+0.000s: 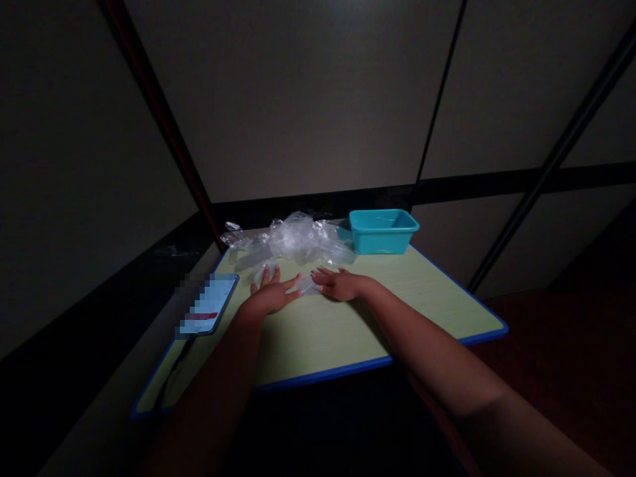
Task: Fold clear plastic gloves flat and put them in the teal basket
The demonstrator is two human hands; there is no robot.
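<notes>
A small clear plastic bag (310, 286) lies flat on the table between my two hands. My left hand (272, 294) rests palm down with its fingers spread, its thumb side touching the bag's left part. From the other side my right hand (340, 285) lies over the bag's right edge, fingers stretched out. Just beyond the fingertips sits a crumpled heap of clear plastic bags (301, 240), loosely spread to both sides.
A turquoise plastic basket (381, 240) stands at the table's back right corner. On the left edge lies a phone (211, 303), its screen lit and partly blurred, with a dark cable. The pale table (318, 351) has a blue rim and stands against panelled walls.
</notes>
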